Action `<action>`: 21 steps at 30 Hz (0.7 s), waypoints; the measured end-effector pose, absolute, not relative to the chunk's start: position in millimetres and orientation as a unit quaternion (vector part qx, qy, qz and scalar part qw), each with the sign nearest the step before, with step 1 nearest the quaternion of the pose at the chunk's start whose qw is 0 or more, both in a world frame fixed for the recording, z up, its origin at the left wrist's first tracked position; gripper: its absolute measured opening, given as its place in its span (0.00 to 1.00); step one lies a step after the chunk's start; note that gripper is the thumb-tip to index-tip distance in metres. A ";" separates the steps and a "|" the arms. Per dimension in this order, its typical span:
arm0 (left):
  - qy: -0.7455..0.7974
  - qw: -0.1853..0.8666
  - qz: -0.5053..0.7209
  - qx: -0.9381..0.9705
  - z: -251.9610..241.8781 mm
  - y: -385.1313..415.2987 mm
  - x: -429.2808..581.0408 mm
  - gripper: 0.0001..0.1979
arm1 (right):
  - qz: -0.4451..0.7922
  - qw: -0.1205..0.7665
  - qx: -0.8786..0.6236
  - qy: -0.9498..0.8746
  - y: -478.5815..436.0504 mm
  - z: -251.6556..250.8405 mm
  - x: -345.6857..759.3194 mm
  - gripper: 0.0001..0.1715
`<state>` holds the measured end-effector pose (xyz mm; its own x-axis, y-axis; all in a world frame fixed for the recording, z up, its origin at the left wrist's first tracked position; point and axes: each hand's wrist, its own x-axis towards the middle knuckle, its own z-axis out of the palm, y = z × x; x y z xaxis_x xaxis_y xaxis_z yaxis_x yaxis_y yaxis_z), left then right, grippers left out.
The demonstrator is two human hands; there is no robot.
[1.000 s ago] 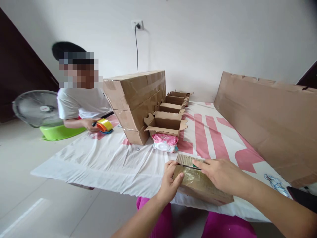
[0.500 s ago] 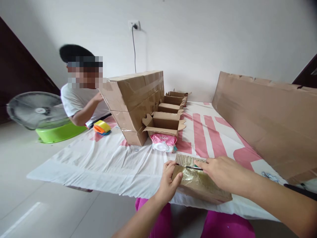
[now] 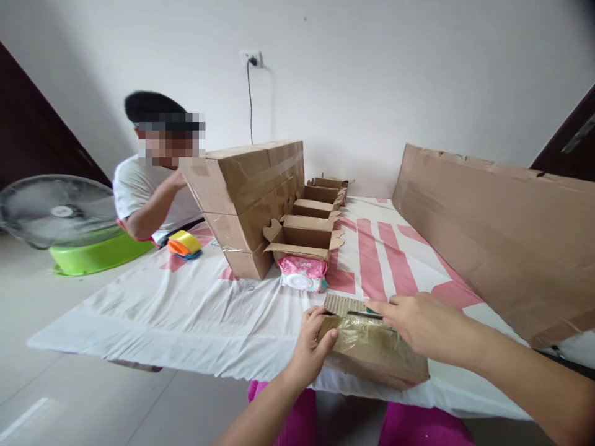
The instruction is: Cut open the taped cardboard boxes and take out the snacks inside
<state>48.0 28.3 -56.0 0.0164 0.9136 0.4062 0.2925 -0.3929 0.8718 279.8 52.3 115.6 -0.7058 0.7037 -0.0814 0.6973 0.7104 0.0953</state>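
Note:
A small brown cardboard box [image 3: 374, 353] with shiny tape along its top lies at the table's near edge. My left hand [image 3: 312, 339] is wrapped round its left end, thumb on the top face. In my closed right hand [image 3: 411, 319] is a knife [image 3: 365, 314], its thin dark blade pointing left along the taped top; a bit of green shows by my fingers, and the rest of the handle is hidden. Behind the box's top edge, a corrugated cardboard flap [image 3: 344, 302] stands up. A pink and white wet wipes pack [image 3: 303, 274] sits just beyond.
Several open boxes [image 3: 304, 238] run in a row beside a stack of closed boxes [image 3: 246, 204]. A large cardboard sheet [image 3: 483, 229] stands on the right. A person [image 3: 155, 161] sits at the left, near rolled coloured bands [image 3: 185, 243] and a fan [image 3: 62, 210].
The whole view has shifted slightly, with the scene lower and a little to the left. Both hands keep nearly the same pose, and the knife stays at the box's top.

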 end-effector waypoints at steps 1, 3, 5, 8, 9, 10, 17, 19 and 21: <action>0.466 0.295 0.526 0.647 -55.7 28.1 48.1 0.18 | 0.018 0.059 0.373 0.926 53.3 114.2 274.4 0.25; 0.468 0.294 0.527 0.645 -55.5 27.8 48.1 0.18 | -0.001 0.064 0.365 0.929 55.5 111.7 266.7 0.26; 0.470 0.293 0.525 0.646 -55.7 27.5 48.1 0.18 | -0.019 0.069 0.361 0.930 57.8 110.8 263.4 0.25; 0.477 0.291 0.518 0.648 -56.3 27.4 48.0 0.18 | -0.035 0.078 0.358 0.930 60.2 112.3 264.7 0.23; 0.479 0.290 0.516 0.648 -56.6 27.3 48.0 0.18 | -0.037 0.082 0.360 0.929 60.6 113.1 266.2 0.23; 0.482 0.289 0.514 0.649 -56.9 27.3 47.9 0.17 | -0.038 0.087 0.363 0.927 60.8 113.9 268.1 0.22; 0.489 0.280 0.509 0.651 -59.9 28.5 46.8 0.17 | -0.014 0.109 0.399 0.910 55.7 118.5 298.2 0.22; 0.481 0.283 0.514 0.652 -59.9 29.2 46.3 0.17 | -0.017 0.109 0.415 0.903 53.1 121.1 309.3 0.21; 0.473 0.291 0.518 0.650 -59.1 29.5 45.5 0.18 | -0.025 0.098 0.418 0.903 50.8 124.5 316.7 0.19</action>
